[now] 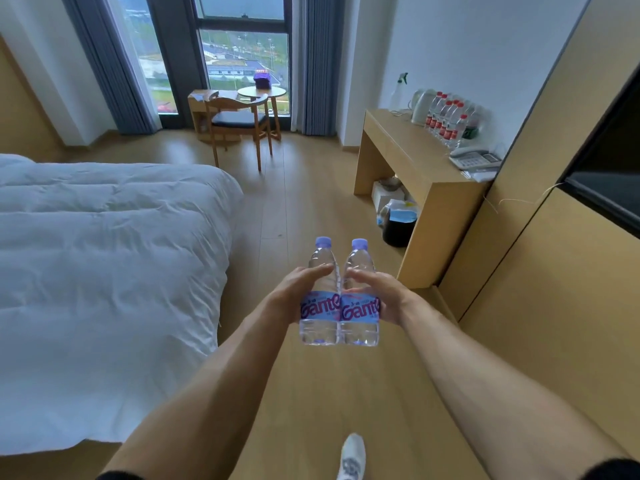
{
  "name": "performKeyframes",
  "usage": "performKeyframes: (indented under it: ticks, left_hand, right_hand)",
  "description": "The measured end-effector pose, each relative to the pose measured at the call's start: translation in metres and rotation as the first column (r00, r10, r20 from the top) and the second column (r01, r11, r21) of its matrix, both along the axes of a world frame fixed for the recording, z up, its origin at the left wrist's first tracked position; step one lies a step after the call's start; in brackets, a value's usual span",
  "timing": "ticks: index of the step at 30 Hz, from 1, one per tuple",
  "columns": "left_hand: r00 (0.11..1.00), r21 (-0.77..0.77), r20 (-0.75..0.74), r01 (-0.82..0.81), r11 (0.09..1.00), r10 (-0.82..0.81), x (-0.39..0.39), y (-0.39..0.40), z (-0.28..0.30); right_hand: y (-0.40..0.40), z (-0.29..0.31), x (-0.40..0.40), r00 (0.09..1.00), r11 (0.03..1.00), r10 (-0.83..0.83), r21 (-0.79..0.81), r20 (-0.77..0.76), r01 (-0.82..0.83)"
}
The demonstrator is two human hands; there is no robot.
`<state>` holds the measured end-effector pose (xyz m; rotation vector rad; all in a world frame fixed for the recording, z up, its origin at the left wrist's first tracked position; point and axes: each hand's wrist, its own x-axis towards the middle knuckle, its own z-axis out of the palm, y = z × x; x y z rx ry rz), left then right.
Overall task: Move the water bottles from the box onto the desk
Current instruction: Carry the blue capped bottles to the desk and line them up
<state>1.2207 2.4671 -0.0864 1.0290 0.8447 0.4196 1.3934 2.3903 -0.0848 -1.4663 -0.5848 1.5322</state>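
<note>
Hotel room, desk [408, 147] ahead right — red-capped bottles [446, 121] already there. We carry two more: left hand [294, 289] grips one bottle [320, 289], right hand [381, 292] the other bottle [360, 292] — side by side, not yet placed.

Hidden from my view: fingers [372, 315] behind both bottles [320, 299]; bed [104, 271] cut by left edge; shoe [353, 459] cut at bottom; red labels [446, 128] on worktop [408, 150] unreadable.

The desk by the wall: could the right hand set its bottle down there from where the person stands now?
Probably not yet. The right hand holds its bottle over open floor, well short of the desk; nothing blocks the path ahead.
</note>
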Motion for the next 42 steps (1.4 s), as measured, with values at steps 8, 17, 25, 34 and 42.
performKeyframes:
  ticks: [8, 17, 25, 34, 42]
  left_hand:
    - [0.996, -0.032, -0.065, -0.071, 0.997, 0.069, 0.040, 0.132, -0.008]
    - [0.984, -0.024, -0.083, -0.160, 0.987, 0.158, 0.111, 0.285, 0.004]
    - [0.987, -0.072, -0.102, -0.129, 0.989, 0.121, 0.164, 0.383, 0.001]
    - [0.996, -0.047, -0.083, -0.025, 0.999, 0.021, 0.234, 0.524, -0.008]
    - [0.997, -0.042, -0.055, 0.045, 0.998, -0.047, 0.296, 0.688, 0.000]
  right_hand:
    - [0.143, -0.015, 0.044, 0.997, 0.998, 0.068, 0.011, -0.025, -0.068]
    - [0.313, -0.010, 0.125, 0.982, 0.982, 0.181, 0.071, -0.046, -0.177]
    - [0.410, -0.010, 0.177, 0.984, 0.983, 0.173, 0.070, -0.040, -0.170]
    - [0.534, -0.021, 0.241, 0.997, 0.996, 0.081, 0.046, -0.009, -0.080]
    - [0.684, -0.021, 0.297, 0.997, 0.996, -0.072, 0.044, -0.012, 0.073]
